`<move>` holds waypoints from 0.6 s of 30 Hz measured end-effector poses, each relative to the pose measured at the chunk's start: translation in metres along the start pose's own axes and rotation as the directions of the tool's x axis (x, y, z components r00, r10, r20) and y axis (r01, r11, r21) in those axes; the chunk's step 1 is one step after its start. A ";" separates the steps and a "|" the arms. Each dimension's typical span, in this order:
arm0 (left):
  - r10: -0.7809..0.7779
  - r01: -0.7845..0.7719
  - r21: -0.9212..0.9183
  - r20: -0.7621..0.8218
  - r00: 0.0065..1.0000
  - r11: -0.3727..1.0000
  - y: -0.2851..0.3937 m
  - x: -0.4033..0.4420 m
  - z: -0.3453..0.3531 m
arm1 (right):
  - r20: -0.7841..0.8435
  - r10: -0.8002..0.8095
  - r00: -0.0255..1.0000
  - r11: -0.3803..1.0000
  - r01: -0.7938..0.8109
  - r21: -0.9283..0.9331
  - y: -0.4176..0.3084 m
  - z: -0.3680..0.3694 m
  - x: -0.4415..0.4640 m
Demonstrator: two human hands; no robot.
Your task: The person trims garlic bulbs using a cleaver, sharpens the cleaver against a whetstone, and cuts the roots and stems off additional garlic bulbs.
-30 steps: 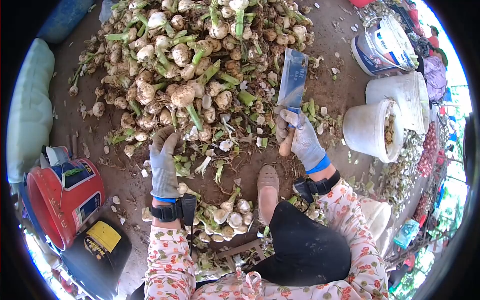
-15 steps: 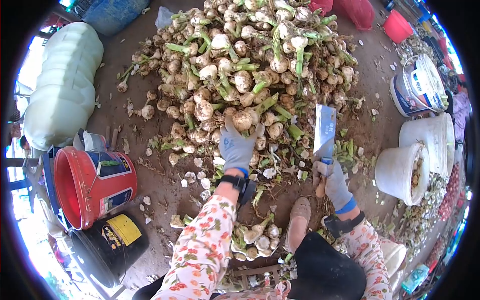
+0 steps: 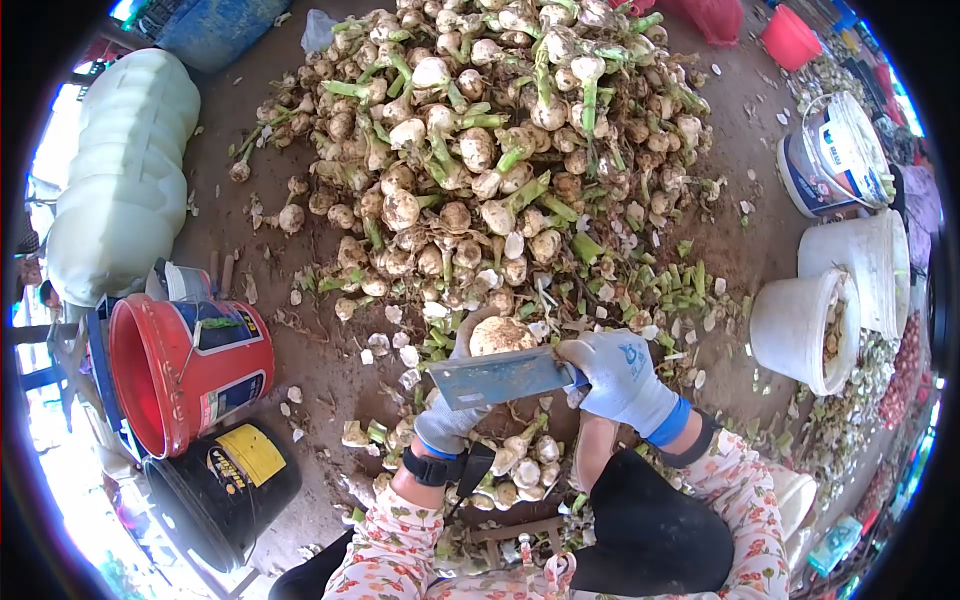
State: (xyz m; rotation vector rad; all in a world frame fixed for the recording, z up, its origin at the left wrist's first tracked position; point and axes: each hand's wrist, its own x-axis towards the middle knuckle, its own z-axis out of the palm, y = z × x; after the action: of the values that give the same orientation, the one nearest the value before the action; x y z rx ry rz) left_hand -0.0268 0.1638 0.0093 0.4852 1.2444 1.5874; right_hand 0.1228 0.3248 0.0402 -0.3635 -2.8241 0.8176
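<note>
My left hand point(image 3: 449, 417), in a grey work glove, is closed around a garlic bulb point(image 3: 502, 335) in front of the big garlic pile point(image 3: 475, 150). My right hand point(image 3: 622, 378), gloved the same way, grips a cleaver point(image 3: 495, 378) by its handle. The broad blade lies across, just on the near side of the bulb, and hides part of my left hand's fingers. Whether the edge touches the bulb I cannot tell. Below my hands, near my feet, sits a smaller heap of trimmed garlic bulbs point(image 3: 527, 468).
Cut green stems point(image 3: 690, 300) and peel scraps litter the dirt floor. To the left are a red bucket point(image 3: 230, 365), a black bucket point(image 3: 225, 490) and a large pale container point(image 3: 125, 180). White buckets point(image 3: 795, 335) and a white-blue bucket point(image 3: 825, 170) stand to the right.
My left hand has taken a garlic bulb from the pile and drawn it back towards me. My right hand has swung the cleaver from upright to level beside the bulb.
</note>
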 end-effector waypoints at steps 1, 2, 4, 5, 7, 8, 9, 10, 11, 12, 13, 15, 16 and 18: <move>0.015 -0.014 0.037 -0.029 0.999 0.999 0.001 -0.001 0.002 | 0.030 -0.011 0.999 1.000 0.011 0.007 -0.003 -0.001 0.000; 0.030 -0.026 0.075 -0.057 0.998 0.997 0.002 -0.002 0.003 | 0.061 -0.023 0.998 1.000 0.022 0.015 -0.007 -0.003 0.001; 0.067 -0.050 0.151 -0.111 0.992 0.987 0.004 -0.003 0.006 | 0.083 -0.024 0.996 1.000 0.023 0.002 -0.014 -0.002 0.001; 0.087 -0.060 0.189 -0.136 0.987 0.980 0.005 -0.004 0.008 | 0.066 -0.027 0.997 1.000 0.026 0.010 -0.016 0.000 0.000; 0.016 0.035 0.286 -0.174 0.985 0.958 0.012 -0.008 0.010 | 0.032 -0.034 0.999 0.999 0.033 0.028 -0.017 0.005 -0.001; -0.013 0.066 0.284 -0.185 0.983 0.957 0.017 -0.010 0.014 | 0.031 -0.028 0.999 0.999 0.027 0.026 -0.017 0.007 -0.001; -0.041 0.096 0.281 -0.196 0.980 0.955 0.020 -0.013 0.016 | 0.031 -0.023 0.999 0.999 0.022 0.023 -0.017 0.009 -0.002; 0.000 0.048 0.258 -0.180 0.984 0.965 0.013 -0.013 0.012 | 0.030 -0.020 0.999 1.000 0.019 0.018 -0.015 0.011 -0.002; 0.009 0.022 0.206 -0.148 0.989 0.978 0.007 -0.013 0.009 | 0.001 -0.022 1.000 0.999 0.022 0.036 -0.012 0.014 -0.002; 0.018 0.000 0.152 -0.116 0.993 0.988 0.002 -0.013 0.007 | -0.028 -0.022 0.999 0.998 0.023 0.054 -0.009 0.018 -0.004; 0.027 -0.018 0.095 -0.087 0.996 0.995 -0.003 -0.013 0.005 | -0.053 -0.021 0.998 0.997 0.025 0.073 -0.005 0.023 -0.006; -0.386 0.304 -0.603 -0.008 0.922 0.737 -0.012 -0.011 -0.001 | -0.013 0.178 0.984 0.981 -0.177 0.079 0.009 0.030 -0.007; -0.527 0.388 -0.830 0.138 0.839 0.401 -0.013 -0.011 -0.002 | 0.006 0.277 0.961 0.958 -0.276 0.079 0.022 0.033 -0.006; -0.159 0.186 -0.303 0.112 0.981 0.935 0.007 -0.025 0.010 | 0.103 0.557 0.824 0.830 -0.546 -0.116 0.064 0.033 -0.021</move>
State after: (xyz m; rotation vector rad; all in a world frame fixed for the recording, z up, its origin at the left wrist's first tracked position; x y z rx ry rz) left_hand -0.0123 0.1466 0.0255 0.2317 0.9211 1.5595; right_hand 0.1465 0.3545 -0.0240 -1.2314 -2.9047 0.8434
